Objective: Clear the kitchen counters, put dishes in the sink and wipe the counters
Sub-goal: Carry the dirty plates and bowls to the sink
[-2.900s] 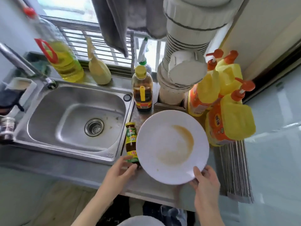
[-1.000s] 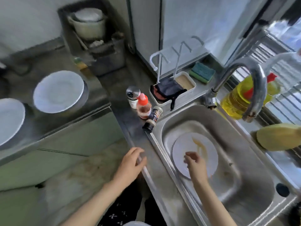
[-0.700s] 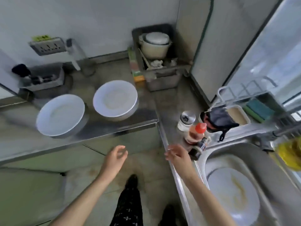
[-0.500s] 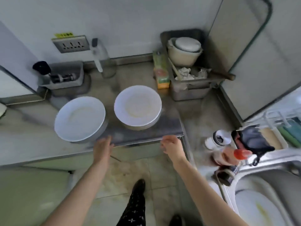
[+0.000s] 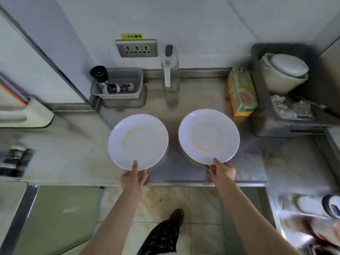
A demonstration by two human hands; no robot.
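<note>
On the worktop (image 5: pixel 73 157), by its front edge, the left hand (image 5: pixel 133 178) pinches the left plate (image 5: pixel 138 142) and the right hand (image 5: pixel 223 171) the right plate (image 5: pixel 208 137), both dirty, so clearing looks unfinished and wiping apparently unstarted.

Two plates lie side by side on the counter (image 5: pixel 184 100): left plate (image 5: pixel 138 141), right plate (image 5: pixel 208 136); a box (image 5: pixel 242 92) far right.

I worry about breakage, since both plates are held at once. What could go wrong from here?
1. The left hand pinches the left plate and the right hand the right plate only at the near rim; either might tip and slip.
2. Both show yellowish smears, perhaps slippery.
3. Their rims sit close and could knock.
</note>
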